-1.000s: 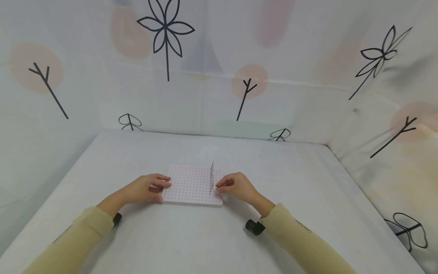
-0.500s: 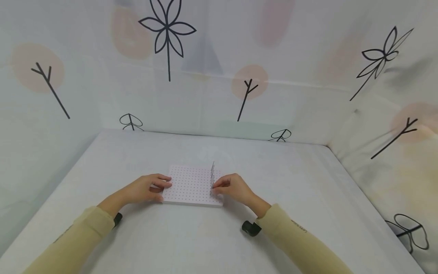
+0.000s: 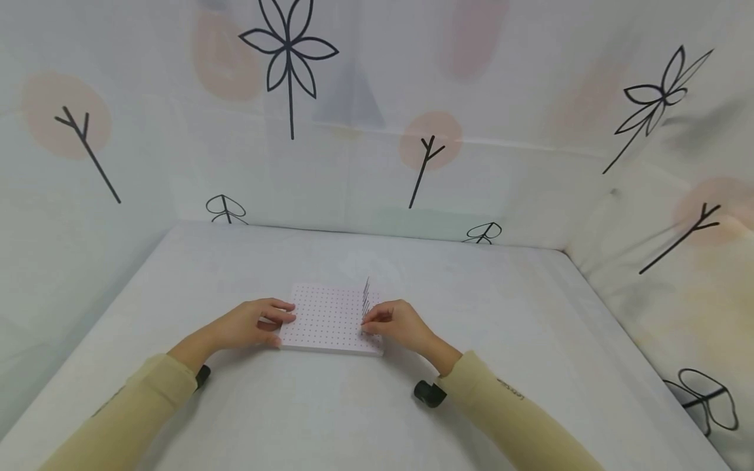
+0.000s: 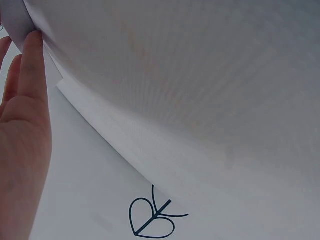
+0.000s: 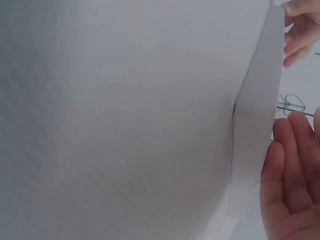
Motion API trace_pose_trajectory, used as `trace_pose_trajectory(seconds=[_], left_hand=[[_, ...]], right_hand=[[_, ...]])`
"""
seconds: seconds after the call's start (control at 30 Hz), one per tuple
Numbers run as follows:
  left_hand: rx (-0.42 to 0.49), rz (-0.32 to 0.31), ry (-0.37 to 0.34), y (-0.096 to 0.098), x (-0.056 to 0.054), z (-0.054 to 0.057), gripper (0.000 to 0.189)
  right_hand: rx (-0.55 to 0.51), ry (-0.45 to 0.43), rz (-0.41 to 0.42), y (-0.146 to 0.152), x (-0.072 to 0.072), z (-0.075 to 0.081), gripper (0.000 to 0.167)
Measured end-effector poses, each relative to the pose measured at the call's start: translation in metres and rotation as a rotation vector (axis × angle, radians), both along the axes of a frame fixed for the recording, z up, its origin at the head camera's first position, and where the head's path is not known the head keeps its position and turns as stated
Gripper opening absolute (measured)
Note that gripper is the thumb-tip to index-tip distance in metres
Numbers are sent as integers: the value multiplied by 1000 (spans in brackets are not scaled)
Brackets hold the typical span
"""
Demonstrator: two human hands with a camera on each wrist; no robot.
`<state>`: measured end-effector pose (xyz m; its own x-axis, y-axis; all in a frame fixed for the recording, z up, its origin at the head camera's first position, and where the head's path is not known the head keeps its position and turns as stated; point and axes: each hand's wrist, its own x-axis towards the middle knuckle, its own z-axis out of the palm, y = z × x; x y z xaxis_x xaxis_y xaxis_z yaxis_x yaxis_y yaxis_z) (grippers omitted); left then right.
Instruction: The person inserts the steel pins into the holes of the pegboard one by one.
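Note:
A white board (image 3: pixel 324 320) dotted with rows of small holes lies flat on the table. Near its right side, a line of several thin metal pins (image 3: pixel 366 293) stands up from the holes. My right hand (image 3: pixel 406 327) is at the front end of that line, thumb and fingertips pinching a thin pin (image 5: pixel 295 111), mostly hidden in the head view. At the board's left edge, my left hand (image 3: pixel 247 324) rests with relaxed fingers touching the rim. The left wrist view shows its fingers against the board's side (image 4: pixel 19 22).
A white cloth covers the table (image 3: pixel 330 405). Behind it and at both sides hang fabric walls (image 3: pixel 353 170) printed with plants. Dark wrist devices sit below both cuffs, the right one (image 3: pixel 430 394) close above the tabletop.
My right hand has shifted a little to the left, from the board's right edge to the front end of the pin line. The left hand and the board stay put.

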<state>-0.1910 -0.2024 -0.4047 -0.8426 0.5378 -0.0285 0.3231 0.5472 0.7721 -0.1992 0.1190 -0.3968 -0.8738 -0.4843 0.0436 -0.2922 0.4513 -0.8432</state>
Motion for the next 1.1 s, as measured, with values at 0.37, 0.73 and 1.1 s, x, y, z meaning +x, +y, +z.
trace_pose_trajectory(seconds=[0.37, 0.73, 1.1], left_hand=[[2, -5, -12, 0, -2, 0, 49], [0, -15, -9, 2, -1, 4, 49], [-53, 4, 48, -3, -1, 0, 45]], right_hand=[[55, 89, 7, -2, -1, 0, 5], [105, 51, -57, 3, 0, 3, 6], [77, 14, -100, 21, 4, 5, 15]])
